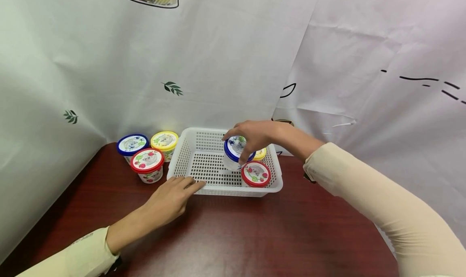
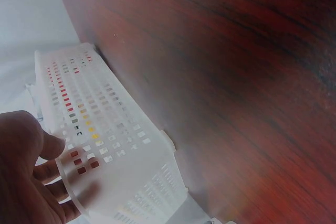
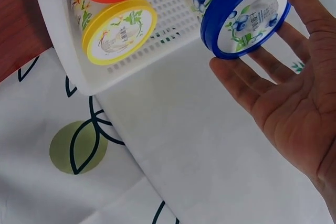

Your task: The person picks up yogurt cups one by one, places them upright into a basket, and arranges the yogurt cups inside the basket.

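Observation:
My right hand [image 1: 251, 136] grips a blue-lidded tub [image 3: 249, 19] with blueberries printed on its lid, fingertips and thumb around the lid's edge. This tub is over the middle-right of a white plastic basket [image 1: 222, 191]. Beside it in the basket stand a red-lidded tub [image 1: 256, 174] and a yellow-lidded tub [image 3: 122, 31], the latter partly hidden in the head view. My left hand [image 1: 171, 198] holds the basket's near left rim. In the left wrist view its thumb lies at the rim and the other fingers pass behind the perforated wall [image 2: 115, 129].
Left of the basket, three more tubs cluster on the dark red wooden table [image 1: 233, 236]: one blue-lidded [image 1: 132, 143], one yellow-lidded [image 1: 164, 140] and one red-lidded [image 1: 147, 160]. A white printed sheet [image 1: 218, 66] hangs right behind the basket.

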Motion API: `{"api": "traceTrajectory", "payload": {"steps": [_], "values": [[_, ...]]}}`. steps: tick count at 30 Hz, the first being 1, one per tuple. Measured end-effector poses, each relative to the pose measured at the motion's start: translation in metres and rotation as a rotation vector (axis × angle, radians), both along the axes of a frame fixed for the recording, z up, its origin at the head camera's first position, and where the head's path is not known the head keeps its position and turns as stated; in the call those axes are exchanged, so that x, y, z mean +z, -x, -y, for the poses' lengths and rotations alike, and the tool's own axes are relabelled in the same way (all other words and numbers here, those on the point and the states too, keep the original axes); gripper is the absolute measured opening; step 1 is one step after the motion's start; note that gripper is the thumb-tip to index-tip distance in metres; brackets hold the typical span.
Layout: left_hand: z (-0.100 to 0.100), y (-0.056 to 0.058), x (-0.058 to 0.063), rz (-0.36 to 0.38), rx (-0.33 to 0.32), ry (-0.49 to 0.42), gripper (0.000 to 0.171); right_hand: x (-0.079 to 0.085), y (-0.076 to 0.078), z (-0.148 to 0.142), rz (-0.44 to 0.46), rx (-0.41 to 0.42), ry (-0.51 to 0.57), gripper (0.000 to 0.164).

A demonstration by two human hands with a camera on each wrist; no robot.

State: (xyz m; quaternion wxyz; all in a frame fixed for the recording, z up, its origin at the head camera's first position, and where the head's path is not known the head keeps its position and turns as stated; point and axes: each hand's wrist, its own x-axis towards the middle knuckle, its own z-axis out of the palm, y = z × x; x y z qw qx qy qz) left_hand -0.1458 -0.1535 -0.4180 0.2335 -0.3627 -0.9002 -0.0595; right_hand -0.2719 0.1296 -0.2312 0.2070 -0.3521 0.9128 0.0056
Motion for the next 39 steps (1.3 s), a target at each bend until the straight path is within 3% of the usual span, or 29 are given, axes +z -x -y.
{"api": "traceTrajectory", "payload": {"steps": [17,39], "values": [[0.000,-0.001,-0.001,0.020,0.014,0.010,0.058,-0.032,0.000,0.004,0.043,0.014,0.025,0.088],[0.000,-0.001,0.000,0.035,0.022,0.017,0.059,-0.056,-0.001,0.017,0.025,0.086,0.011,0.090]]}}
